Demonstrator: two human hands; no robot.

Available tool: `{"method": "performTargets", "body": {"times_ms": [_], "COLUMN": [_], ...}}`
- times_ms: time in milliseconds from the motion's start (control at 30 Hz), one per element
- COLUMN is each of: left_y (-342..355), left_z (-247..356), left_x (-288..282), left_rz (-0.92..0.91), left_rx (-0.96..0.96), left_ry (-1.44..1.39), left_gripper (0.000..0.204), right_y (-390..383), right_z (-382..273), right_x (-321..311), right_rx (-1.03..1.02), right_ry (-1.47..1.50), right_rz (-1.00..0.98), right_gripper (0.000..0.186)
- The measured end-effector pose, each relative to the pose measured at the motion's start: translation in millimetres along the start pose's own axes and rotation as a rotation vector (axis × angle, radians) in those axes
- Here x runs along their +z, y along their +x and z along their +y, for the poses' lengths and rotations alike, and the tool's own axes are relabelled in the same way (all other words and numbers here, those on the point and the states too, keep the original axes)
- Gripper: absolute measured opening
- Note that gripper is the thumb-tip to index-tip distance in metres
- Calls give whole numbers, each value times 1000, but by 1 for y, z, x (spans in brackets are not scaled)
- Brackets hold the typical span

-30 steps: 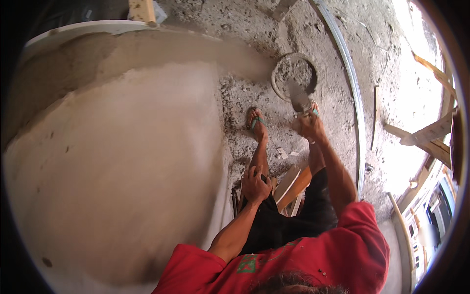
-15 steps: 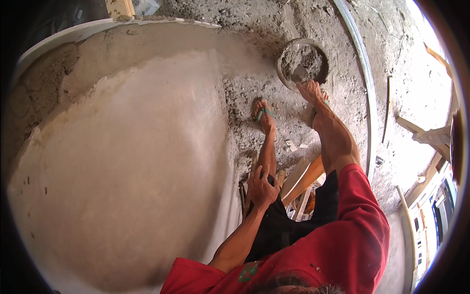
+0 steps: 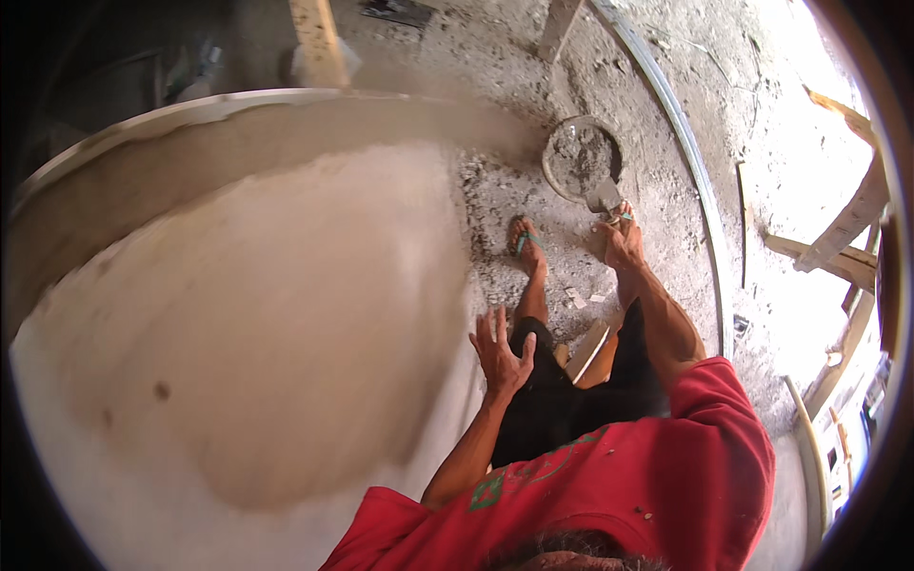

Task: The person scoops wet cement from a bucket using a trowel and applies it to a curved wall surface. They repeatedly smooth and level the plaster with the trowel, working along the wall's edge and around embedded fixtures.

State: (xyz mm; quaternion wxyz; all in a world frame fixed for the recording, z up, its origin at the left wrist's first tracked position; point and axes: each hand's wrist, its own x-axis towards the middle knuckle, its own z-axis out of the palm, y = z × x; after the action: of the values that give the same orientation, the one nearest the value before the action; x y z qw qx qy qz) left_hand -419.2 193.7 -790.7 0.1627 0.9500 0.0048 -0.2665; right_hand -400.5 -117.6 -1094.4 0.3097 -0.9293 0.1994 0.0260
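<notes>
My right hand (image 3: 621,243) grips a small metal trowel (image 3: 603,194), its blade over the near rim of a round bucket (image 3: 577,157) of grey, lumpy wet mortar. My left hand (image 3: 500,357) is open with spread fingers beside my left knee, at the edge of a smooth plastered surface (image 3: 267,314) that fills the left side. Along that surface's far side runs a rougher, darker band of plaster (image 3: 133,200) under a pale curved edge. My sandalled feet stand on rough, debris-strewn floor (image 3: 505,190) near the bucket.
A wooden post (image 3: 314,38) stands beyond the plastered surface. A long metal strip (image 3: 687,143) lies right of the bucket. Offcut boards (image 3: 586,354) lie between my legs. Timber braces (image 3: 843,224) and a bright opening are at the right. A board (image 3: 557,24) stands at the top.
My right hand and trowel dipped into the bucket and have drawn back toward me to its rim. My left hand has lifted from my knee with its fingers spread wider.
</notes>
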Motion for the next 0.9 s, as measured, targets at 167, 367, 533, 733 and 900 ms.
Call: {"method": "performTargets", "body": {"times_ms": [167, 367, 533, 733, 900], "left_y": [-24, -148, -222, -233, -192], "left_z": [57, 86, 58, 19, 42], "left_x": [-220, -444, -526, -542, -556], "left_rz": [679, 1401, 1597, 1626, 1633], "left_rx": [168, 179, 142, 232, 297], "left_ry": [66, 499, 1086, 1224, 1252], "left_gripper": [80, 69, 62, 60, 58], "right_y": [16, 45, 63, 58, 84], "right_z": [-105, -260, -306, -410, -527], "right_x": [-120, -251, -240, -176, -76], "right_rx": [232, 364, 344, 308, 236], "right_ry": [366, 790, 931, 1025, 1299], "right_rz": [-188, -212, 269, 711, 520], "right_gripper": [42, 39, 30, 19, 31]}}
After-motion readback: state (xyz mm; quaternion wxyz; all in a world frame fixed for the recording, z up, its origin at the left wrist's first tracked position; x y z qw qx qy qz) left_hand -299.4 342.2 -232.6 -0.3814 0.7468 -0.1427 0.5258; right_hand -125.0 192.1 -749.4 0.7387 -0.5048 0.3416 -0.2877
